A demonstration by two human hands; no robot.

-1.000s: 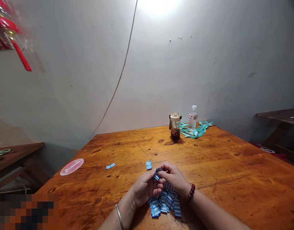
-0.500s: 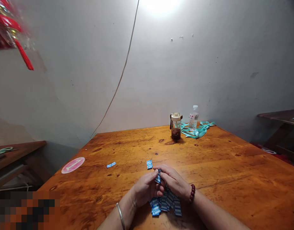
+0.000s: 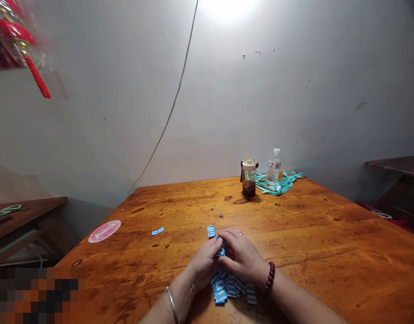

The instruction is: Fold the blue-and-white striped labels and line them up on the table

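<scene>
Some blue-and-white cards [image 3: 221, 250] over our bench [image 3: 180, 207]
Our left hand [image 3: 204, 264] pinches them; our right hand [image 3: 245, 255] curves half-open around them, its hold unclear.

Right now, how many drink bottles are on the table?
2, near the far edge of the table: a lidded bottle with dark contents and, right of it, a clear water bottle by teal ribbon. The pixelated corner might hide more.
</scene>
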